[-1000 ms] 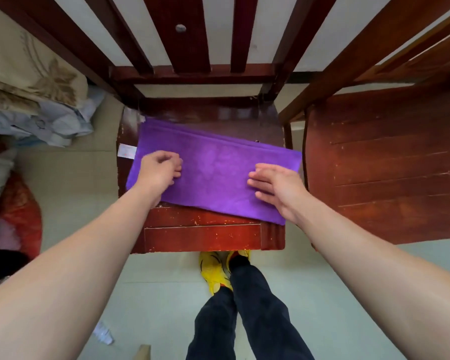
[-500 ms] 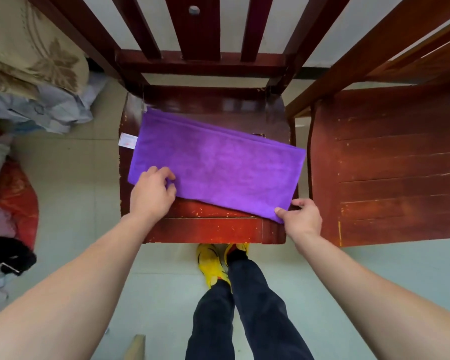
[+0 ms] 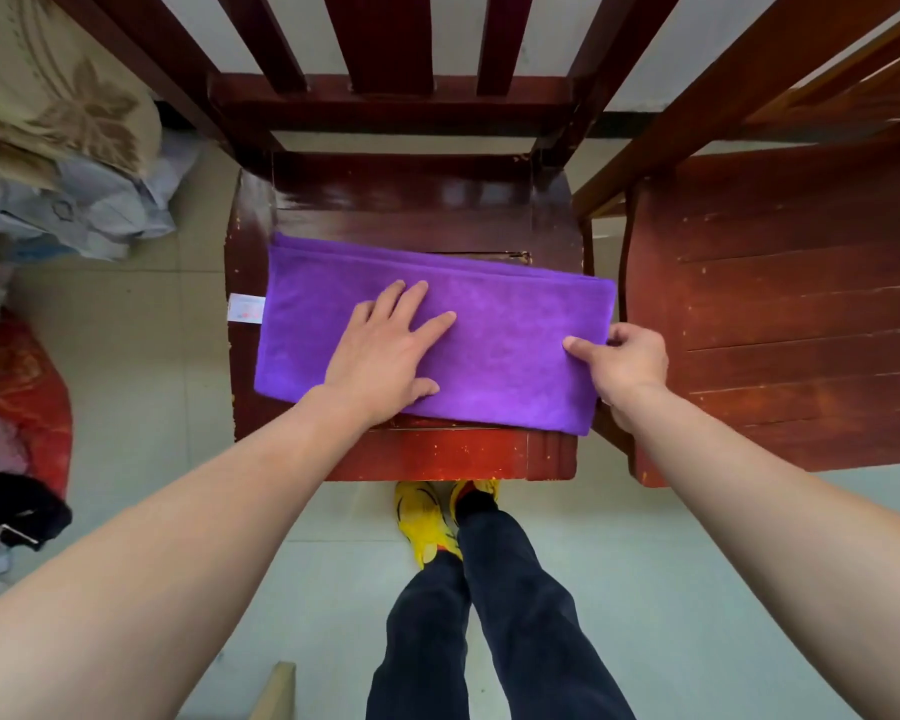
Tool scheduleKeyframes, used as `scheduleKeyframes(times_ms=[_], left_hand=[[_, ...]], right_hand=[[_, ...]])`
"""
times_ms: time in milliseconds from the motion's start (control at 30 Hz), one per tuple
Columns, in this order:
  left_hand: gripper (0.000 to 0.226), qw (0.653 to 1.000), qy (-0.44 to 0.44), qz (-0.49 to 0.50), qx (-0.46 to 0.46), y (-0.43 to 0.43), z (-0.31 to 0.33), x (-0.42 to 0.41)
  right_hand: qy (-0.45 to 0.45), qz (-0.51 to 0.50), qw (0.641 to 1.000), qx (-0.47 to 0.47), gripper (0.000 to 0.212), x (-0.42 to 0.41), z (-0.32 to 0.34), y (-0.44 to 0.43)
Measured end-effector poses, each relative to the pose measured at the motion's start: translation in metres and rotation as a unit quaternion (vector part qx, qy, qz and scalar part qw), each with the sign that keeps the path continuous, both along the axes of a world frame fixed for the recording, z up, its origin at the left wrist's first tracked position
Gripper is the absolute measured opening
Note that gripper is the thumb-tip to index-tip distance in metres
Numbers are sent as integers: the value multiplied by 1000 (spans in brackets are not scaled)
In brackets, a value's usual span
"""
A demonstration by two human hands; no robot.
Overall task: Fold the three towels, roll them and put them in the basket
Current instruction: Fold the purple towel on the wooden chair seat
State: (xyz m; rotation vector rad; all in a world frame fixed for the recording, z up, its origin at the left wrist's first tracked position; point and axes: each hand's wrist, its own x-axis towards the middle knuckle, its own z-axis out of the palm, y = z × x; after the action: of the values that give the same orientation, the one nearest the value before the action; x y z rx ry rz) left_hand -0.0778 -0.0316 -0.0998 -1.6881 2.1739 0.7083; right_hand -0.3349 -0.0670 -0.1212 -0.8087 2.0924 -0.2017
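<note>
The dark red chair seat [image 3: 401,200] in front of you carries the folded purple towel [image 3: 510,366] across its middle, its right end reaching the seat's right edge. Your left hand [image 3: 385,356] lies flat on it, fingers spread. Your right hand [image 3: 627,361] pinches the towel's right end. A white tag [image 3: 246,308] overhangs the left edge.

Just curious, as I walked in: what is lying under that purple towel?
The purple towel lies folded on a dark red wooden chair seat. The left hand presses flat on it; the right hand pinches its right end. Whatever the cloth covers cannot be seen.
</note>
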Motion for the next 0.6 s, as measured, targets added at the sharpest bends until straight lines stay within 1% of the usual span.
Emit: scheduleKeyframes(times_ms=[67,200,300,400,500,600], left_hand=[[89,1000,-31,-3,1,-3,-10,-7],[94,999,-51,3,-4,2,-13,-18],[89,999,-25,25,21,-1,-3,-16],[66,992,37,120,-3,-1,17,0],[44,970,60,232,-40,9,36,33],[31,937,67,342,-27,27,47,80]], right_hand=[[-33,-16,999,-8,23,-5,-4,1],[-148,-44,988,6,16,-15,8,-1],[-211,-36,977,4,18,-14,34,-11],[-267,-13,963,10,28,-2,67,-19],[-297,36,954,4,36,27,94,-21],[-277,108,955,-5,38,81,107,-16]])
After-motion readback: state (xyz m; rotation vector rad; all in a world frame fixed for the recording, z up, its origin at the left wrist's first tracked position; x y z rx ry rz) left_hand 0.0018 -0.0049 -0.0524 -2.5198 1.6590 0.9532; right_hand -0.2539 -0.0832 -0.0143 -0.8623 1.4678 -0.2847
